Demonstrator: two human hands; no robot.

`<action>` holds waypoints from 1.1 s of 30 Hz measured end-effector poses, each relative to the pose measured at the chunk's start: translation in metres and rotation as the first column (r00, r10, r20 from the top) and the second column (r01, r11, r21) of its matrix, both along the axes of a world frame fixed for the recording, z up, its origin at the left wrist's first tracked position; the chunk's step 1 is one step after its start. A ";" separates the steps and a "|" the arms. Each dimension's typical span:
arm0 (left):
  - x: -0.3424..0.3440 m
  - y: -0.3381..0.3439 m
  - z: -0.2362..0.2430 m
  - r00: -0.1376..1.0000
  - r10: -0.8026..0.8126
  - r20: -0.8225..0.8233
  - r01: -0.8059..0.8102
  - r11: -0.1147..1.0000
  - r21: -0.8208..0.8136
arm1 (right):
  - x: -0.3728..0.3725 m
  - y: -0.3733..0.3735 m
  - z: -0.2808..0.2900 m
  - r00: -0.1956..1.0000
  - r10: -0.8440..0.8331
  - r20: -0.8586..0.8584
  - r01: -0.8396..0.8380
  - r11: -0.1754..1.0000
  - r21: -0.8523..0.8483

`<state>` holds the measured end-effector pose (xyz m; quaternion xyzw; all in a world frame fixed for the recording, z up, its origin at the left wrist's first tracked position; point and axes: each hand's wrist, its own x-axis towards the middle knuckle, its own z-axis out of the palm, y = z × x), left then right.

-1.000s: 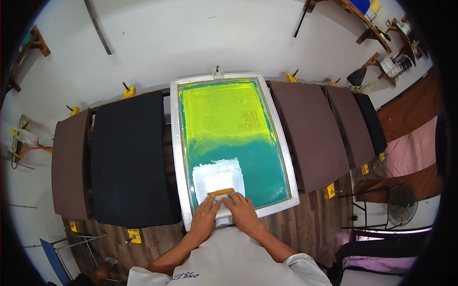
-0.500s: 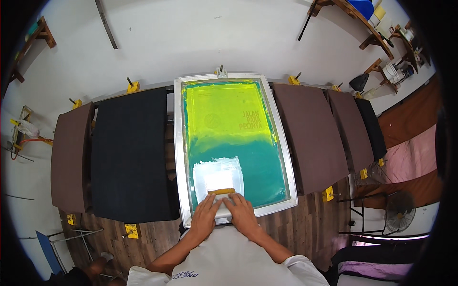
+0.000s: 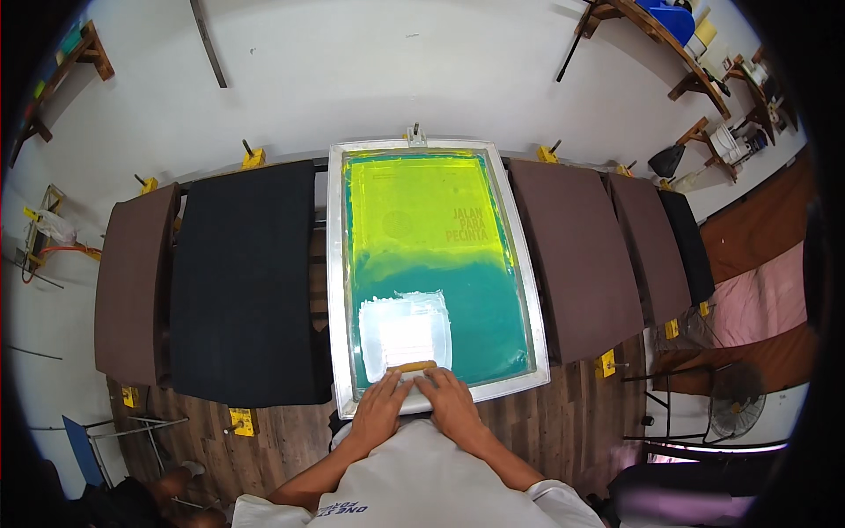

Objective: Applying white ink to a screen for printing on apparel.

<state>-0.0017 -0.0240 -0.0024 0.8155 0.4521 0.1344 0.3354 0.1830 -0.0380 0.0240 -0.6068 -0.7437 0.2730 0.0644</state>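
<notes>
A screen printing frame [image 3: 537, 348] with a silver metal rim lies before me. Its mesh is teal nearer me and yellow-green at the far part, with printed lettering showing. White ink [image 3: 407, 327] forms a bright patch at the near left of the mesh. At that patch's near edge lies a squeegee [image 3: 411, 366] with a yellowish wooden top. My left hand [image 3: 382, 408] and my right hand [image 3: 448, 403] are closed on it side by side, thumbs toward the middle. The squeegee's blade is hidden.
A black fabric-covered board [image 3: 242, 282] and a brown one [image 3: 136, 282] stand left of the frame. More brown boards [image 3: 576, 255] stand to the right. Yellow clamps [image 3: 242, 421] hold their ends. A fan [image 3: 738, 400] is at right; a person's leg [image 3: 176, 484] shows lower left.
Both hands have drawn the squeegee slightly toward me, and its top now tilts a little. The whole view has shifted slightly.
</notes>
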 end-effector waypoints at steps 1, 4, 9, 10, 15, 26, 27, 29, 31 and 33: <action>0.000 -0.001 0.000 1.000 0.001 0.001 -0.001 1.000 0.000 | -0.001 -0.004 -0.009 1.000 -0.016 -0.018 0.017 0.999 0.050; -0.003 -0.004 -0.001 1.000 -0.006 0.000 0.006 0.999 -0.047 | 0.000 -0.005 0.000 0.999 -0.021 -0.041 0.022 0.999 0.035; -0.004 -0.006 -0.004 0.999 -0.047 -0.018 0.046 0.998 -0.037 | -0.002 -0.012 -0.004 0.999 -0.035 -0.032 0.036 0.998 0.049; -0.003 -0.005 -0.002 0.999 -0.046 -0.018 0.045 0.998 -0.035 | -0.001 -0.012 -0.001 0.999 -0.021 -0.045 0.022 0.999 0.032; -0.001 0.018 0.023 0.997 -0.003 0.080 0.012 0.993 -0.114 | 0.004 0.013 0.007 0.995 -0.005 -0.099 0.015 0.995 0.102; 0.018 0.156 -0.007 0.999 0.014 -0.047 -0.019 0.995 -0.098 | 0.021 0.157 -0.018 1.000 0.019 -0.018 -0.018 0.999 0.031; 0.017 0.154 -0.007 0.999 0.001 -0.033 -0.004 0.996 -0.091 | 0.021 0.155 -0.020 1.000 0.023 -0.017 -0.023 0.999 0.030; 0.019 0.144 -0.008 0.999 0.043 -0.022 -0.045 0.992 -0.119 | 0.020 0.142 -0.026 0.999 0.020 -0.030 -0.017 0.993 0.118; 0.019 0.129 -0.008 0.996 0.083 0.018 -0.080 0.991 -0.107 | 0.019 0.126 -0.033 0.999 0.014 -0.033 -0.009 0.988 0.157; 0.014 0.110 -0.005 0.994 0.097 0.043 -0.093 0.992 -0.088 | 0.012 0.109 -0.024 1.000 -0.007 -0.021 0.009 0.993 0.118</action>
